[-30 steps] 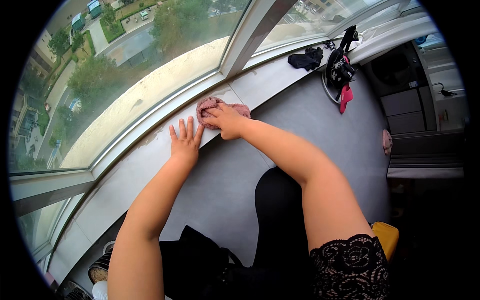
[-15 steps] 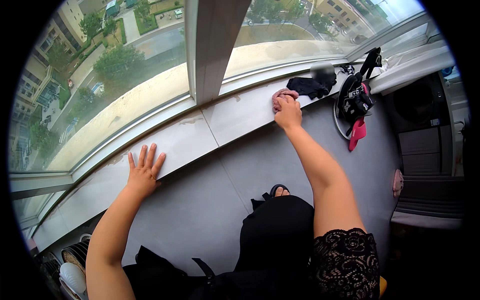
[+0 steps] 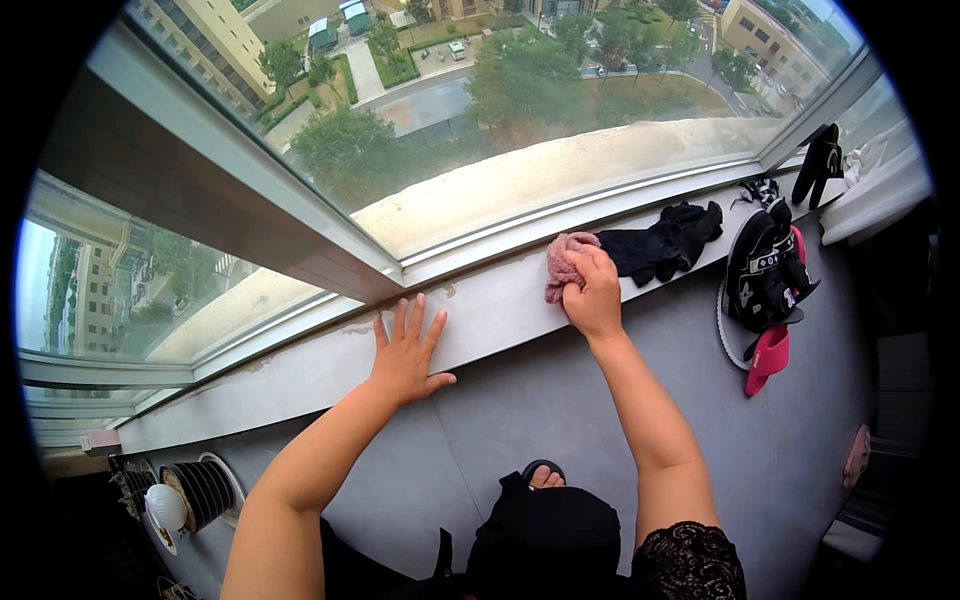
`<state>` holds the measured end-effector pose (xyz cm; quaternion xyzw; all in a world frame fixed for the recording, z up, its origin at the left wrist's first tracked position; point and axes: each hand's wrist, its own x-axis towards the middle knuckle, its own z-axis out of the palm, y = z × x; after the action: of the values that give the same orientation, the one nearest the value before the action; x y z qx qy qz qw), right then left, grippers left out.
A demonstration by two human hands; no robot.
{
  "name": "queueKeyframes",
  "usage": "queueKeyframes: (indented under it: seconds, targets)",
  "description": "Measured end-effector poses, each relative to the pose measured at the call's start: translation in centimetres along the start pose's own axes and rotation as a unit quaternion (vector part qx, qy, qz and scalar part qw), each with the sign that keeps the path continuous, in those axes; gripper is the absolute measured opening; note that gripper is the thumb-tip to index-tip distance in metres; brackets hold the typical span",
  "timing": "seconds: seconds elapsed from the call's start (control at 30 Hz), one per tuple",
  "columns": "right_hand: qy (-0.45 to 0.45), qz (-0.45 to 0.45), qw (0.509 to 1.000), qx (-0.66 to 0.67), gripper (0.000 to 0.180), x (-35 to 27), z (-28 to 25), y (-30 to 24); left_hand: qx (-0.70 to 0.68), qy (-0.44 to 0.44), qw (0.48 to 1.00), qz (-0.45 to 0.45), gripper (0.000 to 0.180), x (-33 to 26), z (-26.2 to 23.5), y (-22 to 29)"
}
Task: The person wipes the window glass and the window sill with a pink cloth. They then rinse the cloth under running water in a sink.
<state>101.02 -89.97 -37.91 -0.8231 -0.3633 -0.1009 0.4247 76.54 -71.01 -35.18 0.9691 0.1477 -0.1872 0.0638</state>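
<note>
My right hand (image 3: pixel 596 292) is closed around a crumpled pink cloth (image 3: pixel 566 270), pressed on the white window sill (image 3: pixel 500 318). Just right of the cloth lies a heap of black fabric (image 3: pixel 665 243), touching or almost touching it. My left hand (image 3: pixel 405 352) rests flat on the sill farther left, fingers spread and nothing in them. Wet or dirty streaks mark the sill along the window frame near both hands.
A tall window frame post (image 3: pixel 270 200) rises behind my left hand. At the right stand a black bag (image 3: pixel 765 265) and a pink slipper (image 3: pixel 768 362) on the grey floor (image 3: pixel 540 410). Striped round pots (image 3: pixel 200 495) and a white shell-shaped thing (image 3: pixel 166 508) sit at lower left.
The view has turned left. My left hand has slid right along the sill, nearer the post and the cloth. My right hand still grips the cloth, now close beside the black fabric.
</note>
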Motion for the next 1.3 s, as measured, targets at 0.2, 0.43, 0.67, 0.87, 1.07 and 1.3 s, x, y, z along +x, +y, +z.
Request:
queueKeyframes:
  seconds: [0.2,0.43,0.67,0.87,1.07,1.3]
  targets:
    - [0.266,-0.194,0.943,0.054,0.056,13.7,-2.3,-6.0,-0.029,-0.04,0.998,-0.036,0.112,2.5,1.5,2.8]
    - [0.061,-0.327,0.942,-0.033,0.031,5.0,8.4,-1.0,0.0,-0.181,0.983,-0.028,0.117,3.7,-0.5,2.8]
    - [0.24,-0.244,0.937,-0.062,0.033,10.9,4.1,0.3,-0.021,-0.248,0.967,-0.047,0.11,3.9,-1.1,2.1]
    - [0.432,0.191,0.797,0.377,0.036,19.3,-3.6,0.2,-0.059,-0.242,0.968,-0.033,0.109,4.0,-2.3,2.0]
    - [0.375,0.394,0.695,0.471,0.02,16.8,0.1,0.1,-0.06,-0.244,0.968,-0.023,0.111,3.7,-3.4,1.6]
    - [0.355,0.233,0.777,0.464,0.035,19.0,-2.5,-11.0,-0.074,-0.205,0.976,0.008,0.112,3.3,-1.1,0.8]
